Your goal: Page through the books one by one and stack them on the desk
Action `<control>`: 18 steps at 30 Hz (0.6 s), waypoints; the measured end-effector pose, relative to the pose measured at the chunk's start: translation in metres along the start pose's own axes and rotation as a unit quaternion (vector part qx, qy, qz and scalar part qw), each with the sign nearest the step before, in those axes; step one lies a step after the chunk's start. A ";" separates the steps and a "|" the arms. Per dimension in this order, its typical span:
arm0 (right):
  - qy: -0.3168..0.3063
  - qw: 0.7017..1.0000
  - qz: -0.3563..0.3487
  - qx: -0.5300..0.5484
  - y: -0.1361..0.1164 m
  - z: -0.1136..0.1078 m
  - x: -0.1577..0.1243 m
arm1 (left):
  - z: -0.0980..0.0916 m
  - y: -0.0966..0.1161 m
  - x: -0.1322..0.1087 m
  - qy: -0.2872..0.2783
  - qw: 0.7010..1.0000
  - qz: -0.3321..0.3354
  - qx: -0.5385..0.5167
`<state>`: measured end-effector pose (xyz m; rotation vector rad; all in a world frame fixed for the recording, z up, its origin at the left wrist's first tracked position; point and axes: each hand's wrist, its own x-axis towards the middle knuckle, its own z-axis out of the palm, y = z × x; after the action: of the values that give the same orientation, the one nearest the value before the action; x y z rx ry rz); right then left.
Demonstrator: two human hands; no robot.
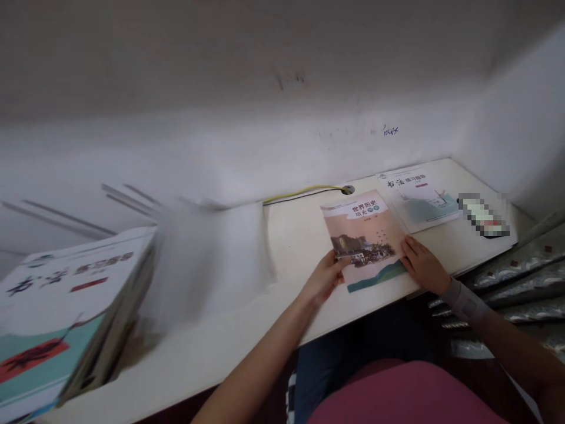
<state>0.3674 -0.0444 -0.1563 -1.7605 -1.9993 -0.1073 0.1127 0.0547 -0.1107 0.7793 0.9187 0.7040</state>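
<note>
Salmon-pink printed booklet [368, 235], one item: cover with Chinese title, a building and a crowd scene, green band along the foot. Located over the near part of the white desk [293, 241], between the two hands. Left hand [325, 275]: closed on the booklet's left edge, thumb across the cover. Right hand [424, 266]: fingers at the lower right edge, touching it (whether they pinch, cannot tell); grey band [465, 301] at the wrist.

White calligraphy booklet [421, 200], one: flat on the desk, just beyond the pink one and to its right. Dark-edged device [484, 216], one (pixelated, details lost): near the desk's right end. Yellow cable [304, 191]: runs along the wall side into a round hole [348, 190].

Book stack [66, 294], at far left: calligraphy cover on top. White blurred sheets [212, 259]: just right of that stack. Glossy wrapped bundles [516, 288]: below the desk, right.
</note>
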 end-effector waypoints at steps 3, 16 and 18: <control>0.005 1.000 0.004 0.018 0.003 0.001 0.000 | 0.007 -0.018 -0.001 0.018 0.996 0.083 0.025; 0.085 0.824 0.330 0.453 0.046 -0.066 0.030 | 0.057 0.012 0.034 -0.022 0.987 0.141 -0.070; 0.085 0.872 0.333 0.348 0.079 -0.080 0.038 | 0.089 0.011 0.067 -0.058 0.986 0.143 -0.064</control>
<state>0.4637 -0.0242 -0.0902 -1.7324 -1.0033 0.5869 0.2180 0.0895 -0.0946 0.8362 0.6550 0.9496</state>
